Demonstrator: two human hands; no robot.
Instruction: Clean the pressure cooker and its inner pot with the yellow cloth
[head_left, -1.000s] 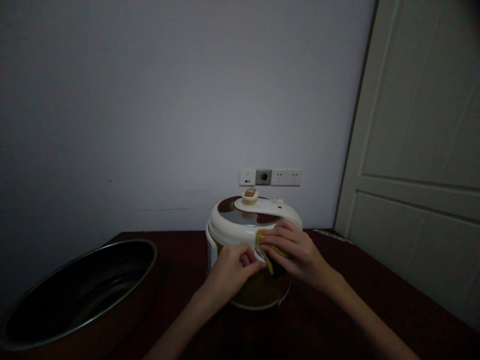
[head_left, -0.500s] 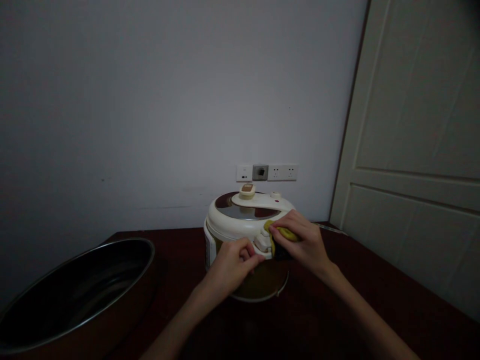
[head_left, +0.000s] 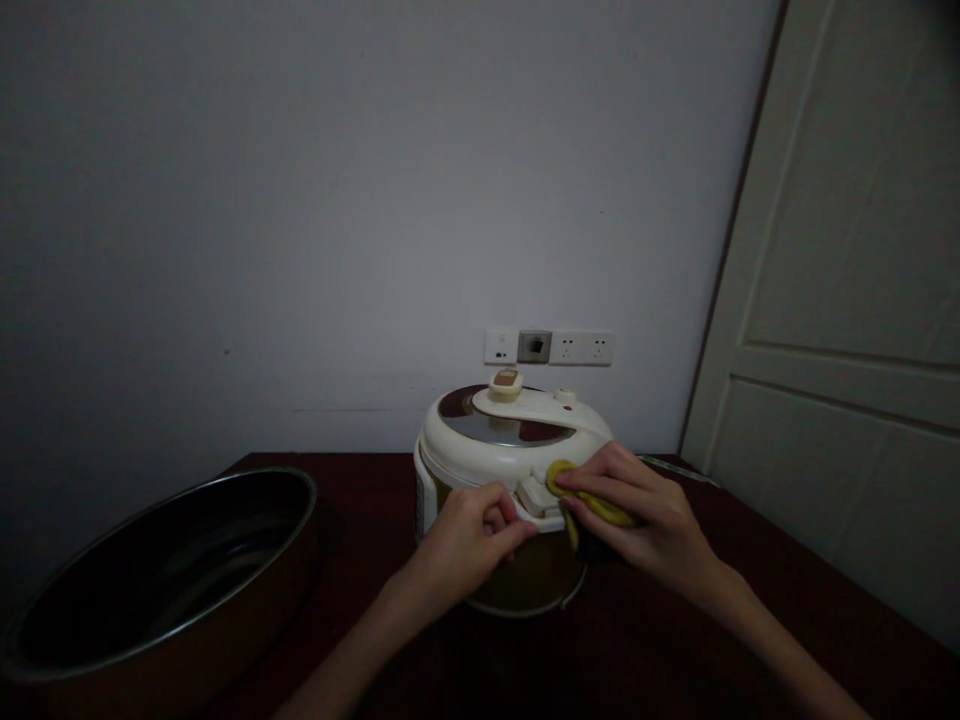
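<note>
The yellow cloth (head_left: 556, 478), clamped in the right hand (head_left: 637, 500), has been shifted rightward along the latch (head_left: 534, 495) of the cooker (head_left: 480, 456); more of the latch is bared, and only its right end seems reached now. The left hand (head_left: 469, 525) is held beside it, fingers curled; whether anything is pinched cannot be told. The cooker is placed near the worktop's (head_left: 360, 520) back edge, a pan (head_left: 187, 620) by the left edge.

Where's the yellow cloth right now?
In the head view, right of centre: the yellow cloth is in the right hand, at the front of the white-lidded cooker, just right of its white handle.
</note>
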